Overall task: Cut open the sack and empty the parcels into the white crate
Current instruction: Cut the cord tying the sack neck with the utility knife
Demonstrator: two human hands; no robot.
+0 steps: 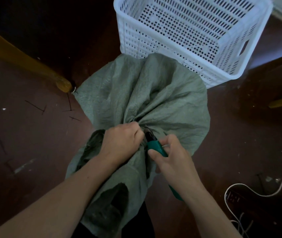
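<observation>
Step in hand: opening the sack, nothing emptied yet. Sack (145,93) sits mid-frame on the dark floor, grey-green woven fabric, neck bunched tight at centre-bottom and the body bulging up toward the crate (130,40). Crate is upper right, just beyond the sack and touching or nearly touching its far edge; no parcels in it. Parcels not visible, presumably all inside the sack.

L hand (121,143) is clenched round the gathered neck, fingers curled into the folds, pinning it. R hand (171,157) is wrapped round the teal handles of the cutters (152,143), w/ the dark nose pushed into the bunch right beside the L knuckles. Can't tell whether the blades are closed, or what exactly they're biting on: tie or fabric is hidden in the folds.

Next move, as I judge it: squeeze to sever whatever binds the neck, keeping the nose clear of the L fingers, which are v. close. Then the cutters need putting down, both hands on the sack, mouth swung toward upper right and tipped over the crate rim. Sack looks floppy, so the mouth prob. needs holding wide.

Elsewhere: thin black strips (35,106) scattered mid-left, a yellow beam (25,60) upper left, power strip (233,196) w/ white cord lower right.
</observation>
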